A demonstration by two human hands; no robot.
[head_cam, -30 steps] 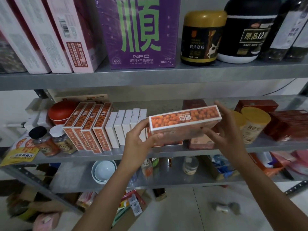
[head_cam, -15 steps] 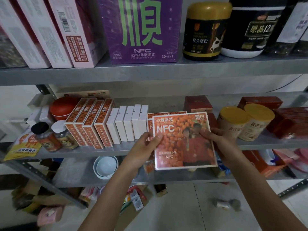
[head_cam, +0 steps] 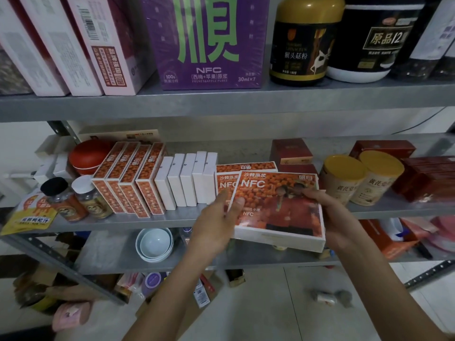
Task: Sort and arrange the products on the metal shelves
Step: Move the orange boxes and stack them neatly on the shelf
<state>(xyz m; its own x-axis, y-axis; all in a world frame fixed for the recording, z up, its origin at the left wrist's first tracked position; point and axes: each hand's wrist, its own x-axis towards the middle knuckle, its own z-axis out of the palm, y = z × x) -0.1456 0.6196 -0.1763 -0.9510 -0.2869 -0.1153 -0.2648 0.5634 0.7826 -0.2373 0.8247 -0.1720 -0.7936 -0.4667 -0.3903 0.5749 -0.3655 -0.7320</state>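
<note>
Placement step: orange NFC box at frame centre, left hand and right hand curled round its side edges; next, probably slot it by matching box on middle shelf.

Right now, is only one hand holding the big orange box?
No, the left hand and the right hand both hold the orange box.

Held box hung just before the middle shelf, left hand at its nine o'clock, right hand at three. Twin box stood behind at eleven. Slim boxes lined up at ten, canisters at two, bowls on the lower shelf at eight.
</note>
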